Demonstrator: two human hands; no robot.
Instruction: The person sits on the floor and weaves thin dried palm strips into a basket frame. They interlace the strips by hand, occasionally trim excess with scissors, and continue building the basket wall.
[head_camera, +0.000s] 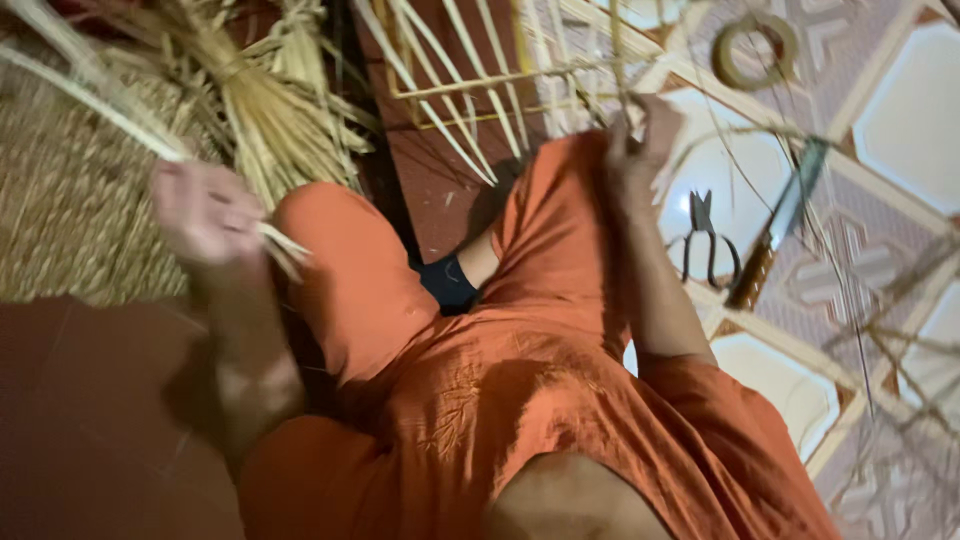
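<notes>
Two hands, left grip (205, 215) clamped on straw strips (120, 125), right grip (640, 135) pinching thin strand (617, 50)

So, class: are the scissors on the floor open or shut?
Shut: the scissors lie flat on the tiles with blades together in one point, beside the knife.

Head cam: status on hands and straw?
Left hand shut on pale straw strips, blurred. Right hand pinching thin strands at woven frame. Scissors, knife on floor, untouched.
</notes>
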